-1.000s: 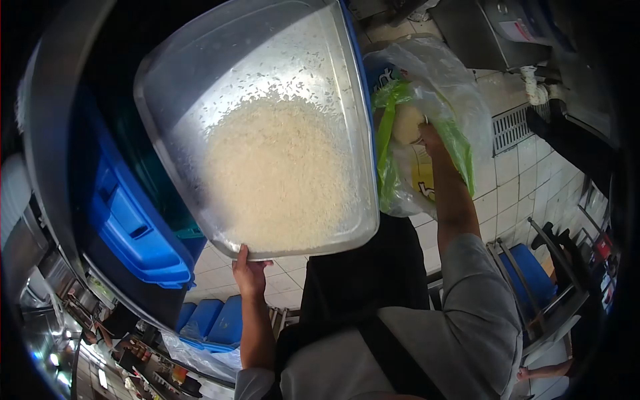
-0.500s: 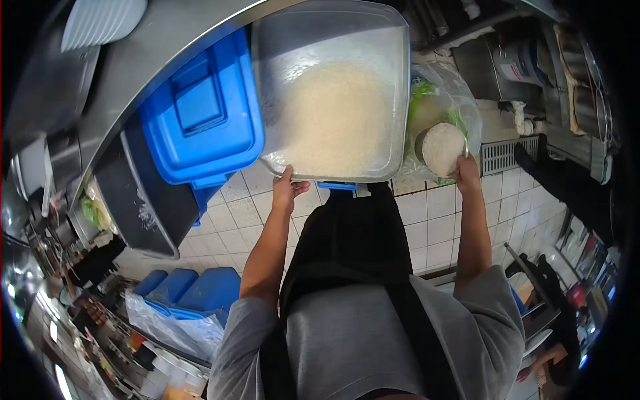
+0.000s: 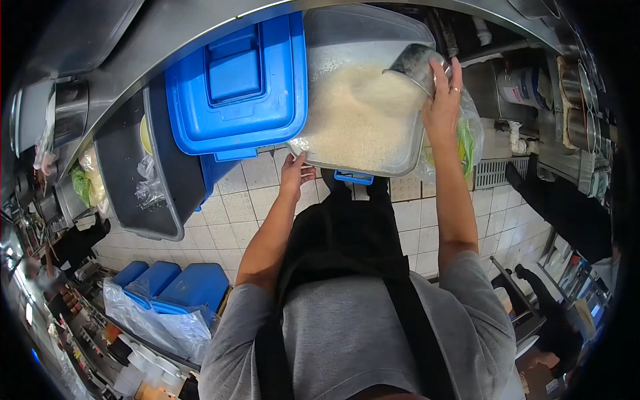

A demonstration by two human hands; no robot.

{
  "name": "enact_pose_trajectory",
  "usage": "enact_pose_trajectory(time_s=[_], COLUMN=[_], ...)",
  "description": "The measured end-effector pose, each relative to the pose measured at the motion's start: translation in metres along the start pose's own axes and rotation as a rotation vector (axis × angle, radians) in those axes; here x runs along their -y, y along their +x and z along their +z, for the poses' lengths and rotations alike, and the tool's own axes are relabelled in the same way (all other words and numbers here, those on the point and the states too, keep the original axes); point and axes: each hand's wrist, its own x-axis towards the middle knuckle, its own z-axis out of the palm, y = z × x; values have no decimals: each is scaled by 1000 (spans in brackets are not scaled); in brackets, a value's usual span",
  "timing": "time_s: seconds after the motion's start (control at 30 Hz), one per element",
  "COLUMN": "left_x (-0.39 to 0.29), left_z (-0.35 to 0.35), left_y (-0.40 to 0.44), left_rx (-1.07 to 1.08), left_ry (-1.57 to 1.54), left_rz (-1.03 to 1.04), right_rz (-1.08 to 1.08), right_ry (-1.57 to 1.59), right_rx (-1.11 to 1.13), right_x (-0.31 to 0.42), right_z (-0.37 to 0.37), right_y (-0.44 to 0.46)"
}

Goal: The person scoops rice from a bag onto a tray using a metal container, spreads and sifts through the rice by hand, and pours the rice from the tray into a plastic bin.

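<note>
A grey translucent plastic bin [image 3: 413, 157] in front of me holds a heap of white rice [image 3: 360, 130]. My right hand [image 3: 443, 107] grips a round metal pot [image 3: 415, 65] by its rim and base, tipped on its side over the bin. Rice runs from the pot's mouth onto the heap, blurred by motion. At the bin's near left corner is my left hand [image 3: 293, 177], thumb at the rim and fingers curled below it. A blue handle clip [image 3: 353, 177] shows at the bin's near edge.
Left of the bin stands a blue lidded container [image 3: 233, 87], beside a dark grey tub [image 3: 177, 200] with crumpled plastic inside. A steel counter edge [image 3: 200, 30] runs above. Greens in a clear bag [image 3: 467, 143] lie right of the bin, near a floor drain grate [image 3: 497, 175]. Other people stand nearby.
My right hand has moved up and left from beside the bin, tipping the rice-filled pot over it. The view has shifted, and my left hand stays at the bin's near left corner.
</note>
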Motion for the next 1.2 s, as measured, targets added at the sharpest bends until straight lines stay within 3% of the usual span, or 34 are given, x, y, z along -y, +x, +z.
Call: enact_pose_trajectory(time_s=[0.03, 0.1, 0.27, 0.5, 0.7, 0.77, 0.9, 0.97, 1.03, 1.1, 1.17, 1.2], left_x=[0, 0, -5, -2, -8, -15, -7, -11, -9, -5, 1, 3], left_z=[-6, -14, -20, -20, -16, -6, -15, -8, -5, -1, 4, 6], left_y=[3, 8, 17, 28, 44, 37, 51, 42, 38, 29, 20, 14], left_rx=[-4, -6, -41, -41, -150, -170, -164, -201, -194, -173, -161, -142], left_ry=[-17, -35, -97, -73, 4, -21, 59, 102, 79, 109, 141, 179], left_rz=[34, 67, 150, 220, 324, 314, 348, 341, 322, 345, 309, 268], right_rz=[-122, -136, -441, -584, -225, -31, 119, 179, 270, 489, 1090, 899], right_ry=[-59, -87, -38, -14, -228, -325, -437, -663, -297, 181, 505, 321], right_rx=[-49, -47, -214, -339, -230, -59, 114, 402, 465, 365, 476, 439], right_x=[5, 15, 26, 29, -20, -53, -139, -184, -235, -235, -167, -165], right_z=[0, -4, -7, -18, -65, -72, -43, -23, 11, 43, 34, 46], right_y=[4, 12, 29, 35, -21, -47, -93, -121, -149, -170, -146, -158])
